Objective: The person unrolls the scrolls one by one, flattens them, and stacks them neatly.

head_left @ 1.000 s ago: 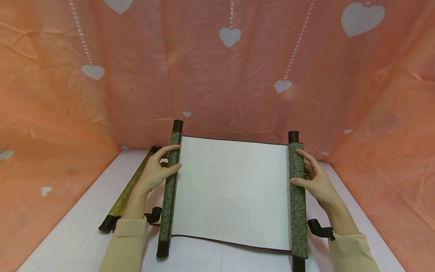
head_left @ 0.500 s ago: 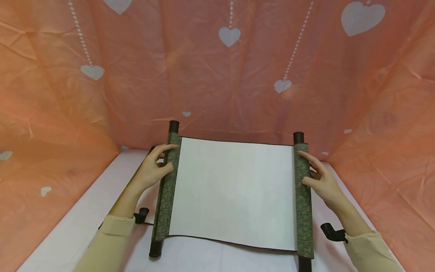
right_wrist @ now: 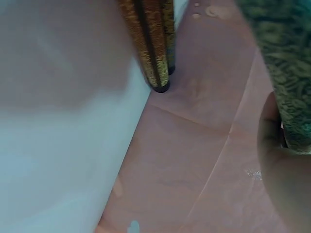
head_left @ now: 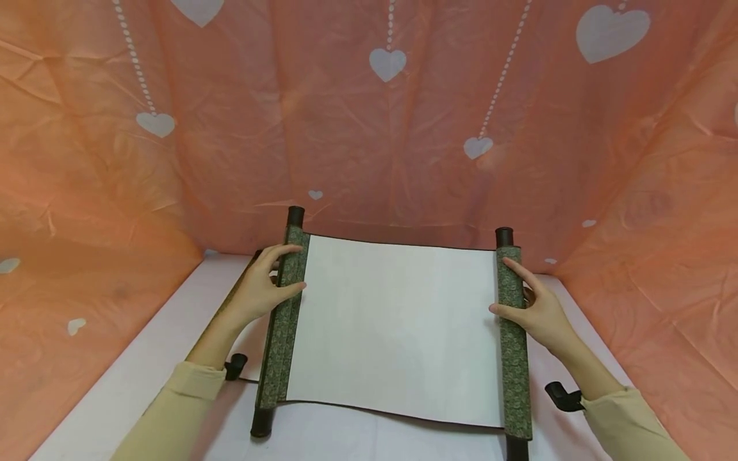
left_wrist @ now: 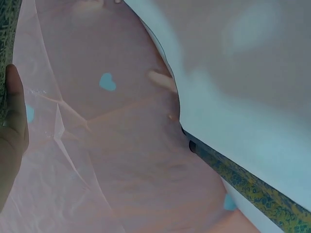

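Observation:
A hanging scroll with blank white paper (head_left: pixel 398 326) is spread between two green brocade rollers with black end caps. My left hand (head_left: pixel 261 291) grips the left roller (head_left: pixel 281 326), its thumb reaching the paper's edge. On the other side, my right hand (head_left: pixel 539 314) holds the right roller (head_left: pixel 513 358), index finger on the brocade and thumb over the paper. The left wrist view shows my left thumb (left_wrist: pixel 15 97) along the roller (left_wrist: pixel 6 39). In the right wrist view, my right hand (right_wrist: pixel 284 179) curls around its roller (right_wrist: pixel 286 63). Fingers behind the rollers are largely hidden.
Behind my left forearm lies a second scroll (head_left: pixel 235 289) in yellow-gold brocade, mostly covered; its gold rollers (right_wrist: pixel 148 48) show in the right wrist view. White cloth (head_left: pixel 340 438) covers the table. An orange sheet with white hearts (head_left: pixel 346 128) encloses the back and sides.
Both hands have moved apart with the rollers, leaving a wider stretch of white paper. Most recently the right thumb has shifted left onto the paper. My left forearm now covers more of the yellow-gold scroll.

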`<control>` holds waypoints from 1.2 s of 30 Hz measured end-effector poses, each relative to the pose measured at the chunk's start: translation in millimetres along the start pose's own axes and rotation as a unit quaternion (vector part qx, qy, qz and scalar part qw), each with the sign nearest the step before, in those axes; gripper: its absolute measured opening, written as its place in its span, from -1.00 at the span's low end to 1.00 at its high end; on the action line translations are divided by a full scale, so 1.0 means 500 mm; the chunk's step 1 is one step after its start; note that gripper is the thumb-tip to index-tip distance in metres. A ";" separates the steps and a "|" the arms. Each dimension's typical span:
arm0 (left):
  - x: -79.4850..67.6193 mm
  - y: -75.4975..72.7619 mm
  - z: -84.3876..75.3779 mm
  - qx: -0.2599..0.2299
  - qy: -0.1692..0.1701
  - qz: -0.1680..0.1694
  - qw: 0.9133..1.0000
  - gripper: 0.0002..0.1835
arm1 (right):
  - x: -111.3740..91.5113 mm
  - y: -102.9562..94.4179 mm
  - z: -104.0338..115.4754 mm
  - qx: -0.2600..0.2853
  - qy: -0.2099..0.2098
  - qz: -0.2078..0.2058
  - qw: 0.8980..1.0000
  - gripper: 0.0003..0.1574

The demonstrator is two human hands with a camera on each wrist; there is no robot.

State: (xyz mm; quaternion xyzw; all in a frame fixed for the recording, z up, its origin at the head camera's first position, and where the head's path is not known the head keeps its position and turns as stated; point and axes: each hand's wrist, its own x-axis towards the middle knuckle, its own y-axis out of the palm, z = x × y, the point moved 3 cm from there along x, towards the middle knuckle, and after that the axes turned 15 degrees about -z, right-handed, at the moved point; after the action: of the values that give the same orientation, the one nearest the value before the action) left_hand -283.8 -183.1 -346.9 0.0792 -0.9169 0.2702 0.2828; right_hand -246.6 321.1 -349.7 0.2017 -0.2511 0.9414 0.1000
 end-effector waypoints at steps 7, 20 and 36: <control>0.004 -0.010 0.007 0.016 0.006 -0.009 1.000 -0.10 | 0.003 -0.001 -0.004 -0.011 -0.013 -0.022 1.000 0.35; 0.000 -0.029 0.007 0.031 0.026 -0.030 0.999 -0.11 | -0.001 -0.025 -0.017 -0.011 -0.022 -0.029 0.999 0.24; -0.001 -0.028 0.019 0.046 0.033 -0.030 0.998 -0.19 | -0.007 -0.031 -0.028 0.052 0.011 -0.032 0.998 0.07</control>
State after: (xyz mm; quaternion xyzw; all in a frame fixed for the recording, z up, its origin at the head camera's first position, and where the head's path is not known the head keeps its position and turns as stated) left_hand -283.8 -200.0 -347.6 0.1105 -0.8908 0.3057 0.3174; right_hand -243.4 341.2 -355.6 0.2042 -0.1943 0.9517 0.1222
